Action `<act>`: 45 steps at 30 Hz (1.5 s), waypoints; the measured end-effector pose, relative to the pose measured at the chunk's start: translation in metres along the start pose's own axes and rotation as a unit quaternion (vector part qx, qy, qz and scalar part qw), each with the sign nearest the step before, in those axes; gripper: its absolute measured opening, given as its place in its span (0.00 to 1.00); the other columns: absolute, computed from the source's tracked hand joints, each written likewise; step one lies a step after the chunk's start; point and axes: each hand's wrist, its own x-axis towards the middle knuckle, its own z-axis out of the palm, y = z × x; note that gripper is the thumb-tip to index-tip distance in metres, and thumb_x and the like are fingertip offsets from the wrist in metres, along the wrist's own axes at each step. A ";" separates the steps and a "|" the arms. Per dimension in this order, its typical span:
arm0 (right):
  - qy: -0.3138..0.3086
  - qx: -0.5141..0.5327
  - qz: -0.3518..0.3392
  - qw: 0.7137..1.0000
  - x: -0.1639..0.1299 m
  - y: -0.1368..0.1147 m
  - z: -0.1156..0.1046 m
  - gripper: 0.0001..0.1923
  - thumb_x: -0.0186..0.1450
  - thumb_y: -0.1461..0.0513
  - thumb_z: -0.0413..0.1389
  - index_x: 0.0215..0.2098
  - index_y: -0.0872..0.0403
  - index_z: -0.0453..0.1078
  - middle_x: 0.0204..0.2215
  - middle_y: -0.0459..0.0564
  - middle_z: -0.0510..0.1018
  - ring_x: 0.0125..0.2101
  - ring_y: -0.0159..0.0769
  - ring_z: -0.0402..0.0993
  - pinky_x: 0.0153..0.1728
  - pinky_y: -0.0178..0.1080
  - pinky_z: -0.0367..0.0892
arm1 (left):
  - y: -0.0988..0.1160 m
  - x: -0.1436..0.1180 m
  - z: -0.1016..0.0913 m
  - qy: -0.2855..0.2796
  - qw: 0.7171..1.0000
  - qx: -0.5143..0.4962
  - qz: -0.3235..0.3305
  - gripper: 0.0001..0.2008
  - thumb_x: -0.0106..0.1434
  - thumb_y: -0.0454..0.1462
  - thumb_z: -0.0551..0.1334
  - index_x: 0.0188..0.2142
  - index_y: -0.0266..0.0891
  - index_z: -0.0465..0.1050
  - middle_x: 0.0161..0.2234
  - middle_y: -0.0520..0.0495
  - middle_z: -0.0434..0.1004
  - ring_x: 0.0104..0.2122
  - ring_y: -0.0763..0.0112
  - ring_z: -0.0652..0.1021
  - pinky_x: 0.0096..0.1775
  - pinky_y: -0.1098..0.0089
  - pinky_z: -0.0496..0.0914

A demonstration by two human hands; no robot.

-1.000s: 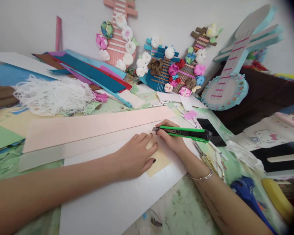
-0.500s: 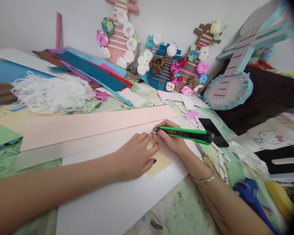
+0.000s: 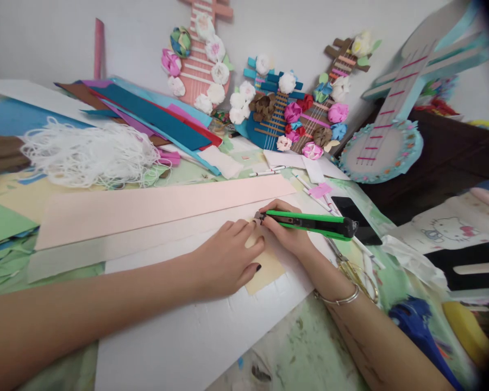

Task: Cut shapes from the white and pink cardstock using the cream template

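My right hand (image 3: 287, 231) grips a green and black utility knife (image 3: 309, 224), its handle pointing right and its blade end low over a small piece of cream paper (image 3: 269, 269). With fingers apart, my left hand (image 3: 230, 258) lies across that paper and presses it down. The left fingertips are close to the blade end, and the blade's tip is partly hidden there. Beneath both hands is a white board (image 3: 167, 336). A long pale pink paper strip (image 3: 146, 209) lies just beyond my left hand.
Gold-handled scissors (image 3: 356, 274) and a black phone (image 3: 355, 220) lie right of my right hand. A white string heap (image 3: 89, 155) and coloured paper sheets (image 3: 158, 114) are at the left. Flower-decorated paper instruments (image 3: 275, 119) stand along the wall. A blue tool (image 3: 415, 320) lies at lower right.
The view has shifted very slightly. Both hands and the utility knife hold nearly the same place on the cream paper.
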 end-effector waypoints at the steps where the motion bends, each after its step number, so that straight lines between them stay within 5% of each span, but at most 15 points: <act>1: -0.001 -0.001 -0.001 1.000 0.000 0.001 0.000 0.06 0.58 0.68 0.55 0.33 0.52 0.71 0.32 0.46 0.80 0.34 0.37 0.76 0.38 0.40 0.69 | 0.000 0.000 0.000 0.001 1.000 0.001 0.000 0.18 0.69 0.41 0.51 0.53 0.33 0.65 0.57 0.29 0.64 0.54 0.45 0.66 0.48 0.51 0.64; 45: 0.008 -0.001 0.011 1.000 -0.004 -0.007 0.000 0.06 0.57 0.68 0.55 0.32 0.53 0.72 0.30 0.46 0.80 0.32 0.36 0.76 0.36 0.38 0.69 | 0.001 0.000 -0.001 -0.001 1.000 0.015 0.001 0.19 0.70 0.42 0.50 0.52 0.32 0.66 0.55 0.29 0.66 0.53 0.46 0.67 0.47 0.53 0.64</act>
